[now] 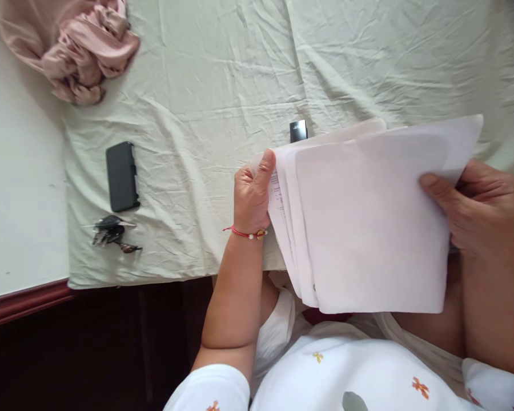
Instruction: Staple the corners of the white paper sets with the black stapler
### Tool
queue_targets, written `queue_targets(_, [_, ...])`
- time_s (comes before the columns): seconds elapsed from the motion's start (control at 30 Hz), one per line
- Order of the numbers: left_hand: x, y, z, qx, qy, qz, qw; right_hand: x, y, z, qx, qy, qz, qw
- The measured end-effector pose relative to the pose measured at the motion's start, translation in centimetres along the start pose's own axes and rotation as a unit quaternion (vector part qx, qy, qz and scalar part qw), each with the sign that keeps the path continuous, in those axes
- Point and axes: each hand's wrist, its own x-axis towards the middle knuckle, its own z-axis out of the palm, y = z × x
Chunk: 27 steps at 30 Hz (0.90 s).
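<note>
A stack of white paper sheets (372, 228) is held up over my lap, fanned a little at its left side. Printed text shows on a sheet near the left edge; the front sheet looks blank. My left hand (253, 191) is closed on the stack's upper left edge, thumb in front and the other fingers mostly hidden. My right hand (484, 200) pinches the right side of the sheets, its thumb lying on the front one. Just behind the upper edge of the papers, a small black object (298, 131) lies partly covered from view.
Left on the pale green bed sheet (188, 142) lies a phone in a dark case (122, 177), with a bunch of keys (111, 231) below it. A crumpled pink cloth (85, 51) lies at the upper left. The white wall (21, 171) borders the bed.
</note>
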Motion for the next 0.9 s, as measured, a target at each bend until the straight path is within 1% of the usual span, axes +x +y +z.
queue_targets(0.2, [-0.3,-0.1,-0.1,0.017,-0.039,0.001,0.999,0.1,0.2,-0.1,-0.014,0.004,0.005,1.000])
queue_targets(0.33, [-0.2,-0.2,-0.2,0.030,-0.027,0.007,0.999,0.2,0.1,-0.2,-0.017,0.002,0.008,1.000])
queue_targets(0.4, [-0.1,-0.2,-0.2,0.031,-0.018,0.007,0.999,0.3,0.0,-0.1,-0.018,0.019,0.005,1.000])
queue_targets(0.5, [-0.1,-0.2,-0.2,0.023,-0.012,0.002,1.000,0.3,-0.3,0.1,-0.005,0.069,-0.013,0.998])
queue_targets(0.57, [-0.1,-0.2,-0.3,0.013,-0.017,-0.004,1.000,0.3,-0.6,0.2,-0.004,0.099,-0.028,0.995])
queue_targets(0.63, [0.0,-0.2,-0.3,0.007,-0.026,-0.011,1.000,0.3,-0.8,0.3,-0.008,0.114,-0.034,0.993])
queue_targets(0.73, [0.0,-0.2,-0.3,0.010,-0.030,-0.014,0.999,0.3,-0.8,0.3,-0.007,0.106,-0.029,0.994])
queue_targets(0.83, [-0.1,-0.1,-0.2,0.013,-0.028,-0.010,0.999,0.4,-0.3,0.3,-0.014,0.072,-0.025,0.997])
queue_targets(0.9, [-0.1,-0.1,-0.2,0.013,-0.027,-0.011,0.999,0.5,0.2,0.2,-0.045,0.043,-0.036,0.997])
